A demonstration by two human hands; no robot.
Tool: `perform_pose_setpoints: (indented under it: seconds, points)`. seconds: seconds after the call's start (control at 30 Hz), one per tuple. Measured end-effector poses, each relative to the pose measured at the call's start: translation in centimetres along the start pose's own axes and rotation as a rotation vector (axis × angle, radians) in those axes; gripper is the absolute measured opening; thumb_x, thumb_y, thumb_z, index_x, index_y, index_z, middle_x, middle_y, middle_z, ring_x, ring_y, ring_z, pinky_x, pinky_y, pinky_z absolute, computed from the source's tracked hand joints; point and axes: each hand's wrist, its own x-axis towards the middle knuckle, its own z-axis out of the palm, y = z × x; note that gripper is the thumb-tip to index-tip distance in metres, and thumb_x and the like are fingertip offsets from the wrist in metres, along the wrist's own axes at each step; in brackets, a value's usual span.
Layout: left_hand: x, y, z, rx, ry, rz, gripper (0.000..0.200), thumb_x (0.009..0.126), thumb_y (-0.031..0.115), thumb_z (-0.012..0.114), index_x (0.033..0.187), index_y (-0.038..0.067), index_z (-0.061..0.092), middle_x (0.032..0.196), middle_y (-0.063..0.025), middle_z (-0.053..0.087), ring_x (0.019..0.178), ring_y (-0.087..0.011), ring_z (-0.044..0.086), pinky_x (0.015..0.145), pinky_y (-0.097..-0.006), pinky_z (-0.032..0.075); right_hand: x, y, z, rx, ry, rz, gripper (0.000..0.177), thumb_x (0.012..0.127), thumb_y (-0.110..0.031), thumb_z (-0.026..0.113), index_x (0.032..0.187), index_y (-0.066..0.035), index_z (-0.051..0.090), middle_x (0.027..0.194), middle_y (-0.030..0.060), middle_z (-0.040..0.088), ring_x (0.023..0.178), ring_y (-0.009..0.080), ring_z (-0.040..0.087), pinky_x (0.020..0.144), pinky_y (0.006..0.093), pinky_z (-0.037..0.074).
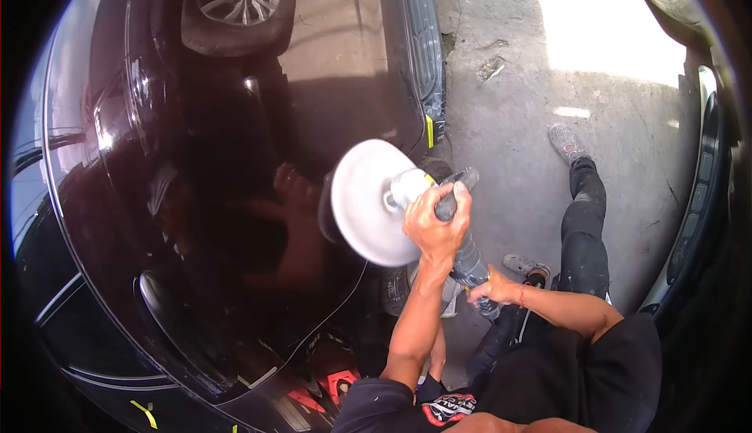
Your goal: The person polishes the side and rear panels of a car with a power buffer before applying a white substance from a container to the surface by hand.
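Note:
A car polisher (465, 257) with a wide round white pad (371, 202) is held in both my hands. The pad looks blurred and faces the glossy dark maroon car panel (235, 143). My left hand (439, 221) is closed around the grip near the polisher's head. Farther back, my right hand (495, 287) wraps around the rear of its body. The pad's edge overlaps the panel in this view, close to its surface.
A black side step (423, 34) runs along the car's lower edge, with yellow tape (429, 131) at its end. A thin cord (333, 313) crosses the panel. Another vehicle (689, 198) stands to the right across the concrete floor (501, 159). Part of another forearm (437, 355) shows below.

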Motion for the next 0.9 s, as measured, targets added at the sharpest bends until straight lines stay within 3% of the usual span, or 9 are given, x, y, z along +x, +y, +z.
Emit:
perform_pose_setpoints:
  seconds: [0.1, 0.27, 0.3, 0.37, 0.4, 0.53, 0.67, 0.73, 0.9]
  points:
    - [-5.6, 1.7, -4.7, 0.034, 0.019, -0.075, 0.011, 0.075, 0.012, 0.080, 0.079, 0.006, 0.071, 0.074, -0.0081, 0.072, 0.066, -0.0268, 0.067, 0.067, -0.0370, 0.050, -2.4, 6.2, -1.1, -0.292, -0.045, 0.132, 0.044, 0.066, -0.011, 0.085, 0.093, 0.012, 0.059, 0.079, 0.0121, 0.070, 0.069, 0.0192, 0.068, 0.065, 0.0325, 0.054]
    - [-7.1, 2.1, -6.6, 0.074, 0.059, -0.106, 0.010, 0.076, 0.008, 0.077, 0.079, 0.004, 0.069, 0.074, -0.0095, 0.071, 0.067, -0.0258, 0.066, 0.068, -0.0366, 0.050, -4.3, 3.2, 0.6, -0.487, 0.020, 0.115, 0.059, 0.066, -0.020, 0.088, 0.099, 0.017, 0.056, 0.080, 0.0157, 0.070, 0.077, 0.0215, 0.070, 0.068, 0.0325, 0.055]
    - [-5.8, 2.0, -6.2, 0.050, 0.058, -0.065, 0.010, 0.076, 0.008, 0.077, 0.078, 0.004, 0.068, 0.074, -0.0092, 0.071, 0.067, -0.0257, 0.066, 0.068, -0.0362, 0.050, -4.5, 0.6, 1.1, -0.568, 0.132, 0.146, 0.050, 0.066, -0.019, 0.087, 0.094, 0.014, 0.060, 0.083, 0.0144, 0.071, 0.079, 0.0215, 0.070, 0.069, 0.0327, 0.054]
    - [-2.4, 1.3, -4.9, -0.002, 0.078, 0.003, 0.010, 0.076, 0.008, 0.076, 0.077, 0.004, 0.067, 0.072, -0.0087, 0.070, 0.065, -0.0259, 0.065, 0.068, -0.0360, 0.050, -2.3, -2.0, 1.0, -0.404, 0.051, -0.013, 0.042, 0.065, -0.016, 0.085, 0.091, 0.008, 0.064, 0.083, 0.0118, 0.071, 0.077, 0.0205, 0.068, 0.070, 0.0328, 0.054]
    - [-0.3, 0.7, -3.7, -0.020, 0.114, 0.069, 0.011, 0.071, 0.008, 0.079, 0.076, 0.007, 0.069, 0.069, -0.0058, 0.068, 0.057, -0.0259, 0.062, 0.059, -0.0364, 0.045, -0.7, -3.1, 0.7, -0.390, 0.069, -0.058, 0.037, 0.065, -0.015, 0.083, 0.090, 0.006, 0.065, 0.082, 0.0105, 0.071, 0.075, 0.0190, 0.067, 0.070, 0.0326, 0.053]
    - [5.8, 0.2, -0.2, -0.092, 0.164, 0.162, 0.012, 0.073, 0.011, 0.080, 0.076, 0.008, 0.068, 0.072, -0.0058, 0.071, 0.062, -0.0256, 0.067, 0.063, -0.0364, 0.050, 3.5, -6.4, -0.2, -0.247, -0.012, -0.130, 0.030, 0.065, -0.014, 0.081, 0.086, 0.003, 0.067, 0.077, 0.0088, 0.070, 0.068, 0.0162, 0.065, 0.066, 0.0309, 0.052]
    - [3.9, 1.0, -0.7, -0.018, 0.112, 0.065, 0.012, 0.073, 0.012, 0.081, 0.076, 0.008, 0.069, 0.072, -0.0059, 0.072, 0.064, -0.0260, 0.068, 0.063, -0.0365, 0.050, 1.9, -4.9, -0.3, -0.209, -0.006, -0.078, 0.026, 0.066, -0.012, 0.081, 0.082, 0.002, 0.067, 0.073, 0.0079, 0.069, 0.064, 0.0153, 0.064, 0.063, 0.0313, 0.051]
    - [0.8, 1.8, -2.1, 0.049, 0.047, -0.013, 0.010, 0.078, 0.009, 0.079, 0.080, 0.002, 0.072, 0.075, -0.0120, 0.073, 0.069, -0.0254, 0.070, 0.070, -0.0357, 0.054, -0.6, -2.9, -0.3, -0.206, -0.067, -0.001, 0.022, 0.067, -0.009, 0.081, 0.079, 0.001, 0.066, 0.070, 0.0077, 0.067, 0.064, 0.0160, 0.064, 0.062, 0.0318, 0.051]
    - [-3.3, 2.5, -2.6, 0.103, 0.047, -0.087, 0.011, 0.076, 0.012, 0.079, 0.076, 0.006, 0.071, 0.073, -0.0089, 0.073, 0.065, -0.0259, 0.069, 0.066, -0.0368, 0.052, -3.0, 1.2, -0.5, -0.153, -0.159, 0.079, 0.019, 0.068, -0.005, 0.080, 0.080, 0.002, 0.067, 0.070, 0.0076, 0.067, 0.064, 0.0159, 0.064, 0.061, 0.0317, 0.051]
